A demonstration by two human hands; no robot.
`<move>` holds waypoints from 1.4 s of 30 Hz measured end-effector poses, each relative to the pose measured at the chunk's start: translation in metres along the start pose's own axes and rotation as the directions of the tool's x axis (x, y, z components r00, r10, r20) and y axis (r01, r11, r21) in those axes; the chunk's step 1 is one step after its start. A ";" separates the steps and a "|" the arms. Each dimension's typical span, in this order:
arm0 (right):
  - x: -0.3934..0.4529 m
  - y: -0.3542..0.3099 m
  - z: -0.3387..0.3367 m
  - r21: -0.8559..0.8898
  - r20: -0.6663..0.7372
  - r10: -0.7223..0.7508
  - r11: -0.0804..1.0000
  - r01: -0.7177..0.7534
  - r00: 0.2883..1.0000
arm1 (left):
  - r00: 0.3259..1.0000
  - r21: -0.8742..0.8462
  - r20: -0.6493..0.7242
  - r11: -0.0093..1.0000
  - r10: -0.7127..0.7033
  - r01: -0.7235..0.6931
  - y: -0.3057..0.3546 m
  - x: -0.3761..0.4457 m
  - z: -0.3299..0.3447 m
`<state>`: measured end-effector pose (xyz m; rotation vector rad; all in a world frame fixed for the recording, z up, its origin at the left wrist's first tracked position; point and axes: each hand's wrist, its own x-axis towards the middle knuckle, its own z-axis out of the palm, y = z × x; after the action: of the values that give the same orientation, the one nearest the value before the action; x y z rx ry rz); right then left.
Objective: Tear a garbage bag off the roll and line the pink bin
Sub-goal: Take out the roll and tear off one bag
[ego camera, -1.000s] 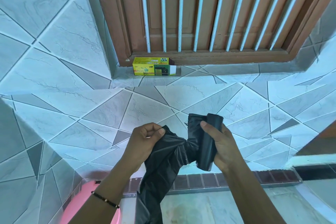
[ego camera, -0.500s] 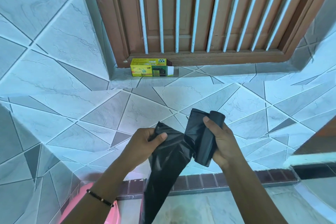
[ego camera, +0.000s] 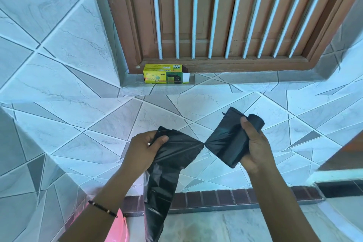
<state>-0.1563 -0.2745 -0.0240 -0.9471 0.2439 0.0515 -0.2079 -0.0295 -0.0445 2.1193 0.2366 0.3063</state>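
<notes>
My left hand (ego camera: 142, 152) grips the top of a black garbage bag (ego camera: 167, 173) that hangs down in front of the tiled wall. My right hand (ego camera: 253, 143) holds the black roll (ego camera: 230, 139) of bags. Bag and roll meet only at one thin stretched point between my hands. The pink bin (ego camera: 117, 230) shows as a sliver at the bottom edge, mostly hidden behind my left forearm.
A yellow and green bin-liner box (ego camera: 166, 76) lies on the tiled sill under a brown wooden window with white bars (ego camera: 216, 15). A strip of dark brick tiles (ego camera: 225, 196) runs along the wall's base above the pale floor.
My hands have moved apart, left one leftward and right one rightward. The plastic between bag and roll has torn down to one narrow joining point.
</notes>
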 end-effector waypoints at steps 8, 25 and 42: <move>0.018 -0.015 -0.028 0.177 -0.197 -0.017 0.983 0.052 0.980 | 0.978 0.172 -0.195 0.985 0.068 -0.034 -0.015 0.006 -0.025; 0.021 0.011 0.010 0.072 0.408 0.111 0.986 -0.153 0.906 | 0.944 0.187 0.198 0.935 0.265 -0.302 0.010 0.032 0.009; 0.063 0.017 0.021 -0.009 0.452 0.125 0.991 -0.136 0.883 | 0.934 -0.230 0.257 0.955 0.247 -0.189 0.027 0.069 0.027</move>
<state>-0.0942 -0.2516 -0.0401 -0.8678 -0.1255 0.3899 -0.1328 -0.0454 -0.0272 1.9594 -0.1947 0.1445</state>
